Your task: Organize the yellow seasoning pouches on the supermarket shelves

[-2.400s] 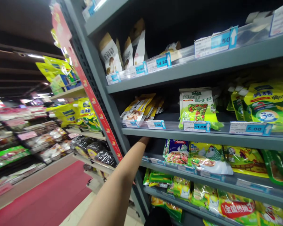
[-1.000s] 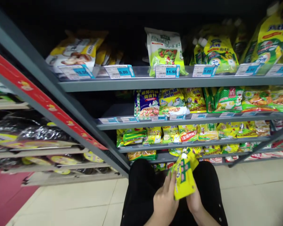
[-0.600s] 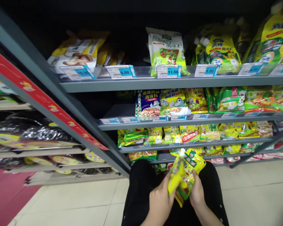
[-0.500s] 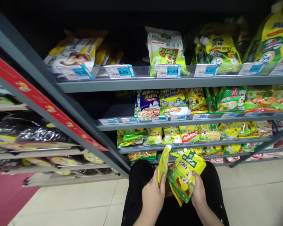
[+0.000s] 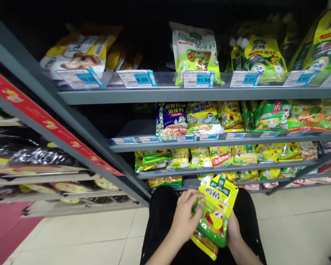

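Note:
A yellow and green seasoning pouch (image 5: 217,213), with a chicken printed on its front, faces me above my lap. Behind it sits at least one more yellow pouch (image 5: 205,247), its lower edge sticking out below, and white spout caps show at the top left. My right hand (image 5: 232,229) grips the stack along its right side, fingers hidden behind. Over the left edge lies my left hand (image 5: 186,215), its fingers bent around the pouches and its thumb on the front.
Ahead, grey shelves (image 5: 165,95) hold rows of seasoning bags (image 5: 205,117) with price tags along the edges. A red-striped post (image 5: 52,123) slants down on the left, beside shelves of dark packages (image 5: 44,158). Pale floor tiles (image 5: 295,228) lie below.
My left hand has brought its separate spouted pouch over against the others, and its fingers now bend over the stack's left edge. The front pouch has turned more squarely toward me.

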The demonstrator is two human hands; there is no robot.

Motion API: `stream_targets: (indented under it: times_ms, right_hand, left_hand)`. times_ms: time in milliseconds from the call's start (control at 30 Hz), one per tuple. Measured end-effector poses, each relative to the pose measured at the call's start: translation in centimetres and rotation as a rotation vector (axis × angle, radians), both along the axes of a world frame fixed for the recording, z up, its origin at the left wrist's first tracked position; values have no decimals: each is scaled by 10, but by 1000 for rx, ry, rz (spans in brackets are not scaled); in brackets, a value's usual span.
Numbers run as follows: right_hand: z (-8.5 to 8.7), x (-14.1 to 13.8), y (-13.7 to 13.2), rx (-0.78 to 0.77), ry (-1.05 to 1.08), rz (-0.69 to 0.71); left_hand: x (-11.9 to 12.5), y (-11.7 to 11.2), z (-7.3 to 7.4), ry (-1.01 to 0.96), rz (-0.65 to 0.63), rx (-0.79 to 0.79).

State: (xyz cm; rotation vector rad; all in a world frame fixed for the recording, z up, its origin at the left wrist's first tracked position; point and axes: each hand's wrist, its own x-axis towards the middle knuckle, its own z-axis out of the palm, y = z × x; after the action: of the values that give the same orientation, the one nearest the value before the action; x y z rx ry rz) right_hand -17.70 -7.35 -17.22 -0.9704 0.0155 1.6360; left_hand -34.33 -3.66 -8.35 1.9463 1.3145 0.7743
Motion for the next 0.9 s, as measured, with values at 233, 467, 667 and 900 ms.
stream_targets:
  times_ms: [233, 467, 667, 900]
  right_hand:
    - [16, 21, 11, 44, 123, 104]
    - [37, 82, 11, 169, -586, 193]
    - [50, 145, -12, 338, -887, 262]
    - [-22, 182, -33, 317, -833, -23]
  left_hand:
    - [-9, 14, -48, -696, -151, -879]
    - [45, 20, -95, -588, -300, -420]
    - [115, 25, -134, -573, -481, -391]
    - [145, 37, -149, -635, -575, -478]
